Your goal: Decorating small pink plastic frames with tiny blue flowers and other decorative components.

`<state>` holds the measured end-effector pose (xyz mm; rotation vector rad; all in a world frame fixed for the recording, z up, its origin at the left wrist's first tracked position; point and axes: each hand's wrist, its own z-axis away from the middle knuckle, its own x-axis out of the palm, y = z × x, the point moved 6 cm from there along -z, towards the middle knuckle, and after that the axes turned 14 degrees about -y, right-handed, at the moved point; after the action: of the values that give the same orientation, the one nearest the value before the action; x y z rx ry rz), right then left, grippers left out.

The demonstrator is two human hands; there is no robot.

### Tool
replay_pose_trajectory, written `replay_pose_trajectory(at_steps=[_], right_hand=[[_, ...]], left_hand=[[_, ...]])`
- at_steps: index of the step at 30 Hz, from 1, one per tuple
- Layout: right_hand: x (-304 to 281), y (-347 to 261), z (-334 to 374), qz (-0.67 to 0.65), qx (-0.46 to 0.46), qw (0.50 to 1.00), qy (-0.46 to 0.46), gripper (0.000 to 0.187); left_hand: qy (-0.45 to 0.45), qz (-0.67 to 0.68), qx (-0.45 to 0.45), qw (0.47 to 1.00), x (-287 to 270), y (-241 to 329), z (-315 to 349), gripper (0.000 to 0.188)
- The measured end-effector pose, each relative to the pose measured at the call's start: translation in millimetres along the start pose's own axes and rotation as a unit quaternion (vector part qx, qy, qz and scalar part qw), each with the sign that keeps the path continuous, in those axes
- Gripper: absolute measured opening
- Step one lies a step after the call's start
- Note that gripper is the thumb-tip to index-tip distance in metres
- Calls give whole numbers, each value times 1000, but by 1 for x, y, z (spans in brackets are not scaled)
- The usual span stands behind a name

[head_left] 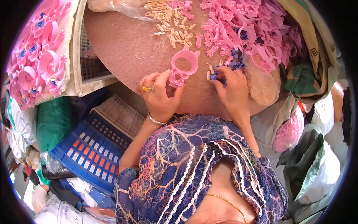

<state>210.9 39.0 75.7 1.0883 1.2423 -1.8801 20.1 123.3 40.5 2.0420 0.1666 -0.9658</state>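
My left hand [160, 91] is closed on the lower end of a pink plastic piece [195, 65], which has a large open ring with small ears on top and smaller round holes below. The piece is held just over the brown round table. To its right, my right hand [234, 87] curls thumb and fingers around a small dark blue plastic part [214, 77] at the edge of a little heap of blue parts [236, 61]. A few cream clips [208, 74] lie beside those fingertips. My right fingers partly hide the blue part.
A large heap of pink pieces [257, 33] covers the table's far right. Cream clips [179, 35] are scattered at the back, near a clear plastic bag [119, 7]. Pink pieces with blue parts [48, 67] fill the left side. A blue crate [89, 149] stands low at left.
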Motion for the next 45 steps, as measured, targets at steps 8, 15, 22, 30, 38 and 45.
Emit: replay_pose_trajectory(at_steps=[8,15,22,30,38,45], right_hand=[[-5,-33,-12,-320,-129,938,18,26],[14,-57,-22,-70,-294,950,81,25],[12,-50,-21,-74,-262,959,75,23],[12,-62,-23,-66,-245,963,93,25],[13,-59,-28,-67,-222,970,74,31],[-2,-65,-29,-67,-232,965,106,36]], left_hand=[[1,13,-7,1000,-1,-1,1,63],[12,19,23,999,-2,5,-2,54],[10,18,35,999,-4,5,-1,61],[7,3,66,998,-4,8,0,61],[14,10,47,999,-4,8,-1,60],[8,8,56,998,-4,8,-1,60]])
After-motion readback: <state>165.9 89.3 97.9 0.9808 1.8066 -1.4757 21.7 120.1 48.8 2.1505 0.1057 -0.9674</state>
